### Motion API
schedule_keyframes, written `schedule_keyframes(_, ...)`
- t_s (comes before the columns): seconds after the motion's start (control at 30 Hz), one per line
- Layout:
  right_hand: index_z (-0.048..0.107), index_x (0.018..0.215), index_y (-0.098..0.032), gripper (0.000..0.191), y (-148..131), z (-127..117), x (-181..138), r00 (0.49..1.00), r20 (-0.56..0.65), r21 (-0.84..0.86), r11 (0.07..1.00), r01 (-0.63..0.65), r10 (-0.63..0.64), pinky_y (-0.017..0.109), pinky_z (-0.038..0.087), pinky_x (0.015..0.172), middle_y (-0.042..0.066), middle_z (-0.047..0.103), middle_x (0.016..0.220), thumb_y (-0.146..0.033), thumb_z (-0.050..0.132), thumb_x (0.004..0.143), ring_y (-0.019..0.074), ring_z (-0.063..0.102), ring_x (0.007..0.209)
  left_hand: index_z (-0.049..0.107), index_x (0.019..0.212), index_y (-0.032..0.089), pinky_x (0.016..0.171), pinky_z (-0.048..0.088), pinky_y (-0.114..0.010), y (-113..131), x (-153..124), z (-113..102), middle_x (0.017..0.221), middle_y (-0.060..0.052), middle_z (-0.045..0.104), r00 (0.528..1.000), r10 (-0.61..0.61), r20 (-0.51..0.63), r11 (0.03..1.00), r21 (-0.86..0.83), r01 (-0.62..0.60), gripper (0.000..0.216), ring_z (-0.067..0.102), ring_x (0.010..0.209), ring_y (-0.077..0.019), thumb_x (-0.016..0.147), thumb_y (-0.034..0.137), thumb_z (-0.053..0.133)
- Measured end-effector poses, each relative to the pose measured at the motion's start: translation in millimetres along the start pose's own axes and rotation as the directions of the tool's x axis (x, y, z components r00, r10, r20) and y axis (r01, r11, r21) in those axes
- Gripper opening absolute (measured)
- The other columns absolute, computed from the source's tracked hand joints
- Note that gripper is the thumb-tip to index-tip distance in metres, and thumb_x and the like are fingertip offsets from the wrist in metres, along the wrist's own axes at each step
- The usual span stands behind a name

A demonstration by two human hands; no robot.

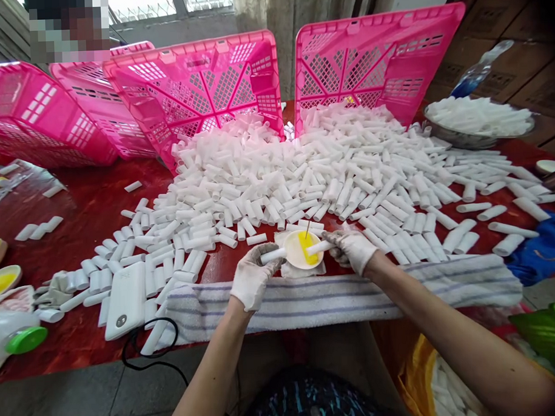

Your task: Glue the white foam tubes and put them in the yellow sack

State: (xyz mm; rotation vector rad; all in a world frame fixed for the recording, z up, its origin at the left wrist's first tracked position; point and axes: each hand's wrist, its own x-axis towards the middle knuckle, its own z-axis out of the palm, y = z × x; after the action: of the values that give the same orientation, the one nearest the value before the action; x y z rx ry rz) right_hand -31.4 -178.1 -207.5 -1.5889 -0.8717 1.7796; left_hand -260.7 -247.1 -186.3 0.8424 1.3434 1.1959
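Observation:
Both my hands wear white gloves. My left hand (254, 274) is closed on a white plastic tube (272, 255) at the left rim of a small white dish of yellow liquid (301, 249). My right hand (352, 248) is closed on another white tube (318, 248), its end dipped over the dish. A thin stick stands in the liquid. The dish sits on a cloth at the near edge of the red table (95, 205), just beyond a striped grey towel (335, 294). A huge heap of white tubes (312, 170) covers the table behind.
Several pink crates (200, 89) lie tipped at the back, spilling tubes. A metal bowl of tubes (477, 123) and a water bottle (477, 73) sit far right. A white power bank (125, 307) with black cable lies left. Another person sits at the far left. A green container (548, 329) is lower right.

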Motion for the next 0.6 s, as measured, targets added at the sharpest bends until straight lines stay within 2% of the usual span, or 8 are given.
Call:
schedule_keyframes(0.1, 0.045, 0.075, -0.021, 0.033, 1, -14, -3, 0.998, -0.047, 0.069, 0.996, -0.047, 0.050, 0.016, 0.018, 0.029, -0.008, 0.039, 0.041, -0.047, 0.065, 0.079, 0.0048, 0.025, 0.029, 0.066, 0.095, 0.013, 0.085, 0.053, -0.034, -2, -1, 2, 0.096, -0.007, 0.071, 1.000, 0.020, 0.012, 1.000, -0.006, -0.020, 0.045, 0.067, 0.088, -0.0190, 0.056, 0.028, 0.084)
schedule_keyframes(0.17, 0.043, 0.075, -0.022, 0.034, 1, -18, -12, 0.999, -0.042, 0.129, 0.991, 0.037, -0.032, 0.016, 0.017, 0.030, -0.009, 0.037, 0.041, -0.047, 0.066, 0.077, 0.0049, 0.025, 0.030, 0.066, 0.093, 0.013, 0.087, 0.053, -0.034, -3, -3, 7, 0.097, -0.007, 0.071, 0.999, 0.042, 0.013, 0.999, -0.004, -0.042, 0.044, 0.067, 0.090, -0.0193, 0.056, 0.028, 0.084)
schedule_keyframes(0.23, 0.045, 0.077, -0.022, 0.036, 1, -14, -26, 0.985, -0.036, 0.156, 0.972, 0.173, -0.170, 0.016, 0.019, 0.031, -0.009, 0.039, 0.044, -0.048, 0.069, 0.073, 0.0051, 0.029, 0.032, 0.067, 0.092, 0.013, 0.088, 0.053, -0.034, -4, -6, 15, 0.097, -0.007, 0.071, 0.998, 0.066, 0.025, 0.998, 0.000, -0.066, 0.043, 0.067, 0.091, -0.0191, 0.057, 0.028, 0.085)
schedule_keyframes(0.3, 0.049, 0.080, -0.021, 0.038, 0, -6, -40, 0.962, -0.053, 0.130, 0.954, 0.271, -0.266, 0.017, 0.023, 0.033, -0.008, 0.043, 0.047, -0.051, 0.071, 0.070, 0.0056, 0.035, 0.036, 0.068, 0.090, 0.013, 0.088, 0.054, -0.034, -1, -11, 26, 0.097, -0.007, 0.071, 0.996, 0.066, 0.054, 0.998, -0.018, -0.065, 0.042, 0.067, 0.090, -0.0191, 0.056, 0.029, 0.086)
schedule_keyframes(0.47, 0.053, 0.080, -0.021, 0.047, -4, 5, -64, 0.949, -0.106, 0.005, 0.954, 0.298, -0.296, 0.020, 0.024, 0.033, -0.007, 0.040, 0.046, -0.060, 0.071, 0.064, 0.0071, 0.035, 0.037, 0.069, 0.091, 0.012, 0.082, 0.055, -0.032, 9, -26, 46, 0.092, -0.008, 0.072, 0.987, -0.023, 0.157, 0.991, -0.125, 0.043, 0.049, 0.069, 0.084, -0.0193, 0.052, 0.032, 0.089)
schedule_keyframes(0.53, 0.055, 0.080, -0.021, 0.045, -1, 2, -70, 0.912, -0.113, -0.070, 0.919, 0.388, -0.394, 0.022, 0.029, 0.035, -0.005, 0.046, 0.051, -0.061, 0.070, 0.066, 0.0084, 0.039, 0.040, 0.069, 0.097, 0.013, 0.074, 0.055, -0.029, 10, -29, 49, 0.085, -0.006, 0.072, 0.979, -0.034, 0.203, 0.995, -0.089, 0.053, 0.052, 0.068, 0.075, -0.0168, 0.055, 0.037, 0.087)
schedule_keyframes(0.6, 0.058, 0.083, -0.021, 0.040, 4, -2, -76, 0.814, -0.088, -0.193, 0.811, 0.551, -0.574, 0.024, 0.039, 0.043, 0.001, 0.057, 0.063, -0.058, 0.067, 0.073, 0.0115, 0.049, 0.049, 0.069, 0.097, 0.014, 0.062, 0.051, -0.026, 9, -30, 52, 0.071, -0.004, 0.068, 0.965, -0.057, 0.256, 0.998, 0.013, 0.056, 0.048, 0.062, 0.059, -0.0134, 0.064, 0.046, 0.080)
